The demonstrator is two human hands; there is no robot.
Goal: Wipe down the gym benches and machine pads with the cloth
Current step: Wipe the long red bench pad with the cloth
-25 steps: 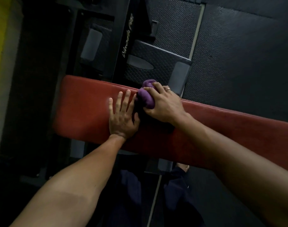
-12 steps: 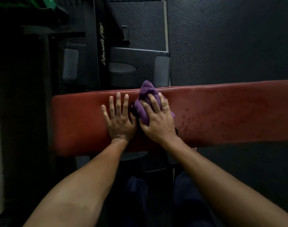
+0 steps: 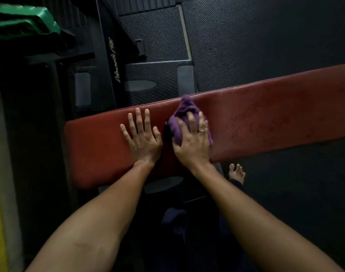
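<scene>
A long red padded bench (image 3: 275, 118) runs across the head view, rising toward the right. My left hand (image 3: 143, 138) lies flat on its left part with the fingers spread and straight. Just to the right of it, my right hand (image 3: 193, 146) presses a bunched purple cloth (image 3: 185, 108) onto the pad, its fingers laid fairly straight over the cloth. The cloth sticks out past the fingertips toward the bench's far edge. The pad to the right of the cloth looks mottled.
Behind the bench stand a black machine frame with lettering (image 3: 112, 61) and a textured foot plate (image 3: 158, 79). Dark rubber floor mats (image 3: 265, 36) cover the ground. A green object (image 3: 24, 22) sits at top left. My bare foot (image 3: 236, 172) shows under the bench's near edge.
My right hand has gone from gripping the balled cloth to lying flatter over it, and it slid slightly right along the pad. The left hand stays flat. The view has swung.
</scene>
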